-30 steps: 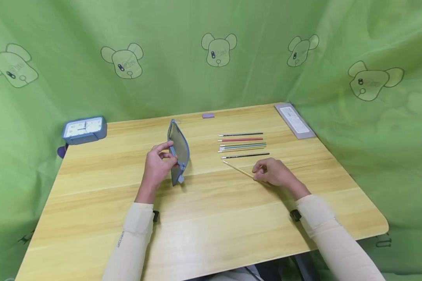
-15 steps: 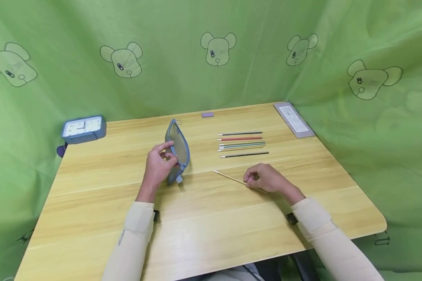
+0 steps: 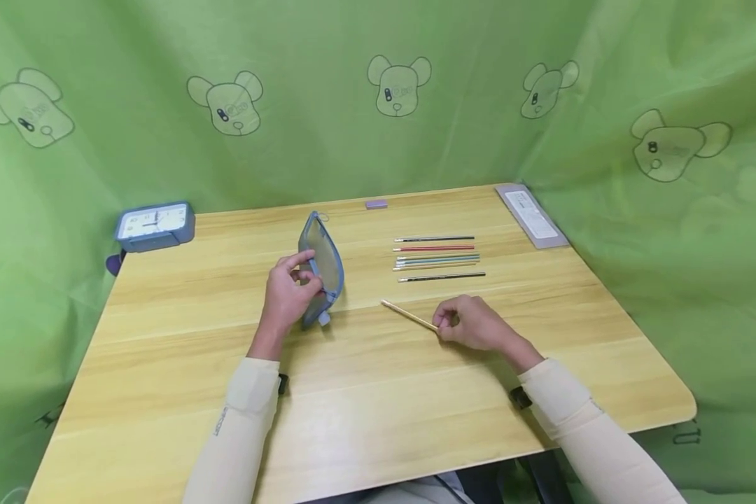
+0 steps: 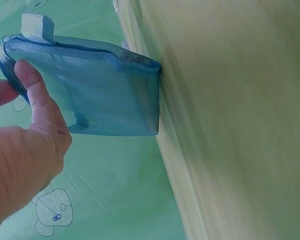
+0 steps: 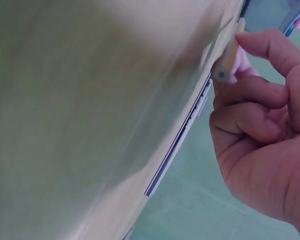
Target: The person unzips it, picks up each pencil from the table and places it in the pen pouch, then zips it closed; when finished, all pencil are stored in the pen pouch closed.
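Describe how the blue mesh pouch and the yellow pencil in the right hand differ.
The blue mesh pouch is broad and see-through; the yellow pencil is thin and opaque. The pouch is held roughly upright, its mouth open, by the left hand; the pencil slants from the right hand. Both are pinched between a thumb and fingers.
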Available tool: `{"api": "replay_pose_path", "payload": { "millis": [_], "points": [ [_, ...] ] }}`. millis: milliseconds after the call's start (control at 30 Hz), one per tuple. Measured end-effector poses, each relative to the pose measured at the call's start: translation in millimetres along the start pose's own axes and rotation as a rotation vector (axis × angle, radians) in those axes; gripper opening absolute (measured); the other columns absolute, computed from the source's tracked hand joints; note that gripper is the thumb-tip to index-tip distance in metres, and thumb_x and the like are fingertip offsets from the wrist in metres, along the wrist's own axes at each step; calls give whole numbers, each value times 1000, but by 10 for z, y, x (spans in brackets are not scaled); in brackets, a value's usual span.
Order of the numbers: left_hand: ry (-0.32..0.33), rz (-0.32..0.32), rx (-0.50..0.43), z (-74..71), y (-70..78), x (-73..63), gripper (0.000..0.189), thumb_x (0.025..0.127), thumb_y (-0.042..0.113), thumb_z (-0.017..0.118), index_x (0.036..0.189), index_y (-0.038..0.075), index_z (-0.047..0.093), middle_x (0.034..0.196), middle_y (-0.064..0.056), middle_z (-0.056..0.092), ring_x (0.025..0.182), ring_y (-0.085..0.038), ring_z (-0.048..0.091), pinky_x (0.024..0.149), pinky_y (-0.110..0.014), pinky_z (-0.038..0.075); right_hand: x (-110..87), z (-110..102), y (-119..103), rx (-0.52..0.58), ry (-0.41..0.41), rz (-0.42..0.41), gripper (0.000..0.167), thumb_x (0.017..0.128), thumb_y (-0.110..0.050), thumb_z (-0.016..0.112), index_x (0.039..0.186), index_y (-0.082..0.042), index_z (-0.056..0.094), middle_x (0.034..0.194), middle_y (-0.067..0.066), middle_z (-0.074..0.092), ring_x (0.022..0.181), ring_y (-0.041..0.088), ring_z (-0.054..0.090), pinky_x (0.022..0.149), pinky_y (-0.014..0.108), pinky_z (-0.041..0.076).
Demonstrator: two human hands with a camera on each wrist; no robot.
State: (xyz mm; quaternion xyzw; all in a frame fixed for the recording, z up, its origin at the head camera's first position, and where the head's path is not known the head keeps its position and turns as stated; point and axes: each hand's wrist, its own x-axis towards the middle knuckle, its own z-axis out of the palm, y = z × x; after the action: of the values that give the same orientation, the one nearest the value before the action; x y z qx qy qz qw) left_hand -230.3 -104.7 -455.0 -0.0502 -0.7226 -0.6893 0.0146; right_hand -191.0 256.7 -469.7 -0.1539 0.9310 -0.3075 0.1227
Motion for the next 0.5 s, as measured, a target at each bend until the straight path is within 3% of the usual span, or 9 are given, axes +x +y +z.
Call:
{"api": "replay_pose_path", "payload": {
  "millis": [400,500],
  "points": [
    [10,37,9,81,-17,-14,62,88,-6,64,150,-8,56,131,-21,50,101,-19,60,75,-21,69,171,-115,-176,264,315,83,19,97,-7,72,114,0,76,110,18,75,102,24,68,85,16,58],
    [0,58,10,112,-25,-19,62,89,-4,65,150,-8,56,132,-21,50,101,-19,59,75,-20,69,244,-179,-289,371,385,105,24,98,-14,73,118,1,75,112,14,75,104,21,67,87,17,57]
  ]
}}
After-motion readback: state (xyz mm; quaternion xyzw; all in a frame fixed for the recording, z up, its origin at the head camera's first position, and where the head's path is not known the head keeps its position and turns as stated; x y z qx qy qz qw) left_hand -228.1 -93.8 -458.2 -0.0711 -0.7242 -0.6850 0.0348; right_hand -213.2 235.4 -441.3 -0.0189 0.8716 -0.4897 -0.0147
